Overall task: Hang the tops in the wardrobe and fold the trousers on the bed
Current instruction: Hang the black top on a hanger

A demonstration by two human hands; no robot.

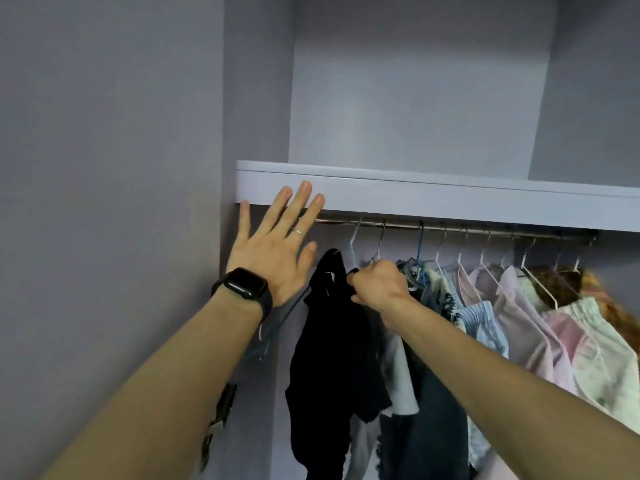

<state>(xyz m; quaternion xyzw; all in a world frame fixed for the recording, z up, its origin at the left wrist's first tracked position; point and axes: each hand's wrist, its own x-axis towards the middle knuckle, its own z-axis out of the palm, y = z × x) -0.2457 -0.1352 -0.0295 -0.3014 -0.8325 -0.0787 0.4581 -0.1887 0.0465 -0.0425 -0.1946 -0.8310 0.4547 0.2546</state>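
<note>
I face the open wardrobe. My left hand [277,244] is raised with its fingers spread straight, the fingertips in front of the shelf edge [450,199] near the left end of the metal rail [450,226]. My right hand [379,284] grips a black top [332,358] at its upper part, just below the rail. The black top hangs down left of the other clothes. A thin hanger wire [277,327] shows below my left wrist; whether the top is on it I cannot tell.
Several tops on white and blue wire hangers [485,258] fill the rail to the right: dark blue, patterned, pale pink [519,317] and floral. The wardrobe's side wall [256,98] stands at the left, with a door hinge [221,414] low down.
</note>
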